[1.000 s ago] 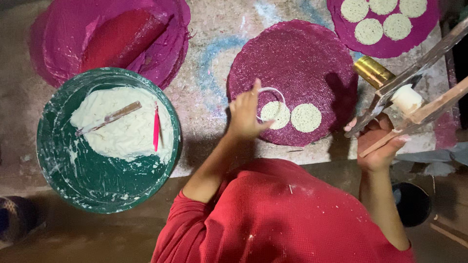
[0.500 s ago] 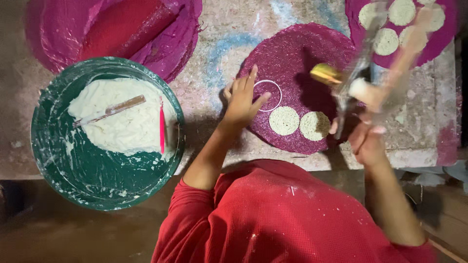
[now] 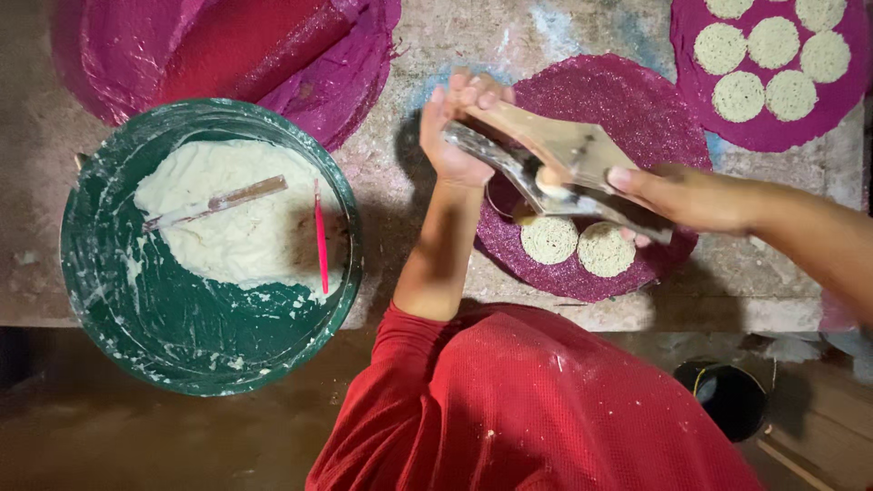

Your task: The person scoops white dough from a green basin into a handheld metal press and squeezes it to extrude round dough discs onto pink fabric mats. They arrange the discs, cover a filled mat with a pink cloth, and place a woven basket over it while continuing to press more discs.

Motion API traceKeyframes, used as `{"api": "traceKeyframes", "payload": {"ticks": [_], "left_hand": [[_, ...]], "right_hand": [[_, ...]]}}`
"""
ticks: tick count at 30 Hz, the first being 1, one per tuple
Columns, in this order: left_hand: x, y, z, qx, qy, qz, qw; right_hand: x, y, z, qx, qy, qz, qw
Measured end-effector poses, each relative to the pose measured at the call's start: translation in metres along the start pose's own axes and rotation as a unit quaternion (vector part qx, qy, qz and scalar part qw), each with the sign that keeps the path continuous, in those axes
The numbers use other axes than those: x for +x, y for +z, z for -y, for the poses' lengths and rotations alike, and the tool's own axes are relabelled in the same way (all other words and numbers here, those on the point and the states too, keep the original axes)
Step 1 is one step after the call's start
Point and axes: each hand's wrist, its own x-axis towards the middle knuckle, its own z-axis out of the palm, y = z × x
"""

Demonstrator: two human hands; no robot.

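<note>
1. My left hand (image 3: 459,127) is closed around the far end of the wooden press (image 3: 555,168), fingers wrapped over the handles.
2. My right hand (image 3: 677,195) is clamped on the near end of that press, thumb on top and fingers underneath.
3. The press hangs over the round purple mat (image 3: 637,109) on the surface (image 3: 436,36), just above two pale noodle rounds (image 3: 577,244) lying side by side near the mat's front edge.
4. To do this squeeze well, I judge the press should stay level over a bare patch of mat beside those rounds, so a new round does not overlap them.
5. Both handles want even pressure, or the strands may fall lopsided.
6. The green basin (image 3: 205,250) of white dough, with a stick and a red tool in it, sits well apart to the left; another mat (image 3: 773,73) carries more finished rounds.
</note>
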Motion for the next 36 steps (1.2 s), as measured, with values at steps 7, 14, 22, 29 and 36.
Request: {"api": "traceKeyframes", "payload": {"ticks": [7, 14, 22, 29, 36], "left_hand": [[0.002, -0.016, -0.032, -0.06, 0.029, 0.08, 0.995], [-0.006, -0.02, -0.007, -0.103, 0.032, 0.038, 0.993], [0.027, -0.021, -0.005, -0.072, 0.014, 0.059, 0.996], [0.019, -0.012, -0.04, 0.011, 0.006, 0.011, 1.0], [0.002, -0.018, -0.01, -0.002, 0.018, -0.079, 0.997]], "right_hand": [[0.016, 0.019, 0.042, -0.065, -0.026, -0.084, 0.994], [0.01, 0.019, 0.032, -0.073, 0.036, -0.08, 0.994], [0.016, 0.018, 0.028, -0.116, -0.003, -0.192, 0.975], [0.03, 0.039, 0.039, -0.052, -0.063, -0.186, 0.979], [0.012, 0.033, 0.036, -0.053, 0.042, -0.119, 0.991]]}}
